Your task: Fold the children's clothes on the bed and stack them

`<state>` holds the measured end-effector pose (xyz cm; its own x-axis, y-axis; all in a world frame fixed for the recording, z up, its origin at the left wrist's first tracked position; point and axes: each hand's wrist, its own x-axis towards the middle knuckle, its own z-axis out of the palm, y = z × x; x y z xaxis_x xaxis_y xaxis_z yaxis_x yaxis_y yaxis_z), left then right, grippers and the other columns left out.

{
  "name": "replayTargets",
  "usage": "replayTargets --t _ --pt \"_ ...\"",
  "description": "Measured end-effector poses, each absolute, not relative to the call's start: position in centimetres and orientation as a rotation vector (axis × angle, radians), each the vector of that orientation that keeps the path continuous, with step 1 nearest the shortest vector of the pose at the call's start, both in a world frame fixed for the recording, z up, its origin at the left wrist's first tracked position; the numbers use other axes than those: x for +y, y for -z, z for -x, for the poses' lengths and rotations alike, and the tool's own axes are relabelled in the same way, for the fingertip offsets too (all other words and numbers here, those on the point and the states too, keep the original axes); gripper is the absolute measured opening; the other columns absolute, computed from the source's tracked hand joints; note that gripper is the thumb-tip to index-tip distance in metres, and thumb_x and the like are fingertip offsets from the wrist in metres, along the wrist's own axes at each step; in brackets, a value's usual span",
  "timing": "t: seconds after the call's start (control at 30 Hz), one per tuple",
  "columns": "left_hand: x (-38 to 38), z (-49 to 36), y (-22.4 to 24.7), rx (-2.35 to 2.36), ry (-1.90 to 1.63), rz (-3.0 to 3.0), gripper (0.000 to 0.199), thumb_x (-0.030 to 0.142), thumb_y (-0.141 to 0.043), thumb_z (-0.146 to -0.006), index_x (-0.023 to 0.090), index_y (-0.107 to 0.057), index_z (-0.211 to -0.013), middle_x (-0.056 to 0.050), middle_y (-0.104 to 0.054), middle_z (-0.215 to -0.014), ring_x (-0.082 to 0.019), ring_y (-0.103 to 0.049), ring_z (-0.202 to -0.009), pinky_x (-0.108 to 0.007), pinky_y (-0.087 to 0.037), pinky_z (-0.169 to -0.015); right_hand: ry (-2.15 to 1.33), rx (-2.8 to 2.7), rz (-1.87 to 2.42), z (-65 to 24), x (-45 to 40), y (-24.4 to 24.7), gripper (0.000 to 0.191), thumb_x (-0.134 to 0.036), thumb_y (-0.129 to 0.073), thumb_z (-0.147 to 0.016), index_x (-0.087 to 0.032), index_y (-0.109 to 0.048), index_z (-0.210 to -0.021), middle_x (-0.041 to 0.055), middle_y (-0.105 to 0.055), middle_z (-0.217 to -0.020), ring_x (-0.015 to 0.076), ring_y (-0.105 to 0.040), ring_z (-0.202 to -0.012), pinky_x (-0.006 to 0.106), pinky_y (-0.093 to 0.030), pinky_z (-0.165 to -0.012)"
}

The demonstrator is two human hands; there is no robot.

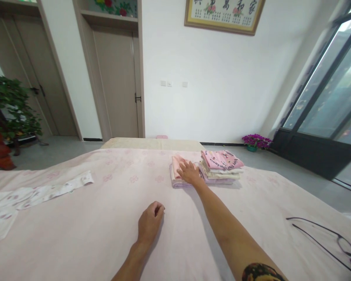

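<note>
High on the far wall (169, 47), right of centre, in a gold-framed panel (222, 17): large dark Chinese characters, legible from right to left as 家, 和, 萬, 事, then a last one at the left, cut by the upper edge and probably 興. Below these, rows of small characters, too fine to read. On the pink folded garment (222, 160) atop the right stack (220, 180): "joy The Outdoors" in dark curved lettering, with further letters near the far and left edges, not clearly readable.
</note>
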<state>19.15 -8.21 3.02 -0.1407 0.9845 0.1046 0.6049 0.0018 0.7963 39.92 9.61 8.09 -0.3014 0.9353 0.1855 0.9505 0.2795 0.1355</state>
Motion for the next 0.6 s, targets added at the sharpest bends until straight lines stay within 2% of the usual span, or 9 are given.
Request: replayTargets --t 0.17,0.3,0.37,0.47,0.6 --pt "-8.3 -19.1 -3.4 1.804 -1.013 -1.652 0.021 0.034 -0.046 -0.089 0.023 -0.06 -0.076 0.004 -0.066 -0.073 -0.013 -0.057 -0.068 -0.025 -0.032 -0.062 0.434 -2.31 1.802 -39.4 8.0 -7.1 0.05 -0.042 -0.027 -0.101 -0.024 -0.044 -0.145 0.0127 -0.035 -0.156 0.0328 -0.025 -0.144 0.062 -0.021 -0.111" --pt "-8.5 -18.9 -3.5 1.806 -1.036 -1.66 0.02 0.033 -0.047 -0.089 0.024 -0.061 -0.077 0.004 -0.067 -0.074 -0.013 -0.058 -0.07 -0.025 -0.032 -0.062 0.458 -2.249 1.772 -39.3 3.9 -4.9 0.056 -0.041 -0.033 -0.1 -0.015 -0.039 -0.149 0.0139 -0.03 -0.158 0.0306 -0.021 -0.147 0.053 -0.012 -0.118" --pt "-8.5 -18.9 -3.3 1.798 -1.049 -1.671 0.021 0.034 -0.047 -0.089 0.024 -0.061 -0.078 0.004 -0.067 -0.074 -0.013 -0.059 -0.07 -0.024 -0.033 -0.063 0.393 -2.285 1.761 -39.4 0.8 -3.6 0.058 -0.041 -0.035 -0.099 -0.014 -0.035 -0.151 0.0122 -0.027 -0.16 0.0288 -0.019 -0.148 0.049 -0.013 -0.119" --pt "-8.3 -18.7 -2.7 1.765 -1.077 -1.674 0.022 0.035 -0.047 -0.09 0.024 -0.063 -0.08 0.004 -0.069 -0.076 -0.013 -0.061 -0.071 -0.024 -0.037 -0.065 0.194 -2.385 1.799 -39.8 -4.2 -2.0 0.058 -0.043 -0.031 -0.1 -0.014 -0.037 -0.15 0.0119 -0.03 -0.159 0.028 -0.024 -0.147 0.047 -0.019 -0.118" --pt "-7.7 -17.4 -1.9 1.793 -1.12 -1.733 0.021 0.027 -0.045 -0.09 0.025 -0.065 -0.093 -0.001 -0.072 -0.092 -0.014 -0.065 -0.084 -0.024 -0.046 -0.075 0.05 -2.449 1.765 -40.5 -9.2 -1.0 0.06 -0.048 -0.027 -0.101 -0.018 -0.036 -0.151 0.0091 -0.027 -0.16 0.0266 -0.021 -0.148 0.047 -0.018 -0.119"
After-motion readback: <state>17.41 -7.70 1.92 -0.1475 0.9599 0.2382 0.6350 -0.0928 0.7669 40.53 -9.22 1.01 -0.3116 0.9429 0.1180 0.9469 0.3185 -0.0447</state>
